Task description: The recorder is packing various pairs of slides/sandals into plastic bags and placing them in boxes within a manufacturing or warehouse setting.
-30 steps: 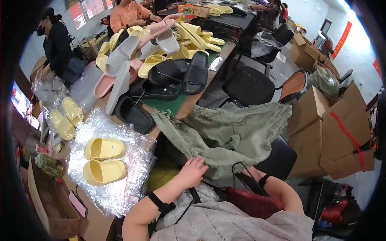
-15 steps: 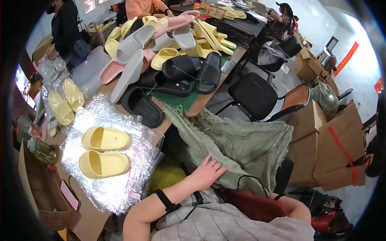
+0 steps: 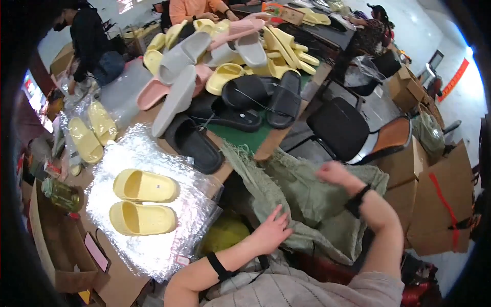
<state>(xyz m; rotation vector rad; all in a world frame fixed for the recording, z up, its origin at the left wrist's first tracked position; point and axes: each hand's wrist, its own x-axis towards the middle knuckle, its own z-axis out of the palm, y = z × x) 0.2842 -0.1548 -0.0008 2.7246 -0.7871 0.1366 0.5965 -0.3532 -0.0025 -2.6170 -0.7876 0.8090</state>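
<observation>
Busy workroom on my feed, a long worktable [image 3: 272, 140] running away toward twelve o'clock, and up there sits a heap of slides [image 3: 225, 77] in yellow, grey, pink and black. Down to the hands, and they're apart: my left hand [image 3: 271, 235] lies against a fold of the green cloth [image 3: 317, 204] between five and six o'clock, fingers partly extended, and I cannot tell whether it grips. Over past three comes my right hand [image 3: 337, 175], a blur with its fingers curled, showing in front of that same fabric; whether it touches or clasps it, I can't say. So the green cloth spreads around four o'clock, rumpled and frayed along its edge, by the worktable's corner. Swing to eight: two pale yellow slides [image 3: 144, 185] side by side on shiny plastic [image 3: 133, 256]. Beyond them, nearer nine, stands a jar [image 3: 60, 194]. Black chair [image 3: 337, 125] between two and three, cardboard box [image 3: 440, 199] just past three, and a co-worker in dark clothes [image 3: 92, 46] at ten.
</observation>
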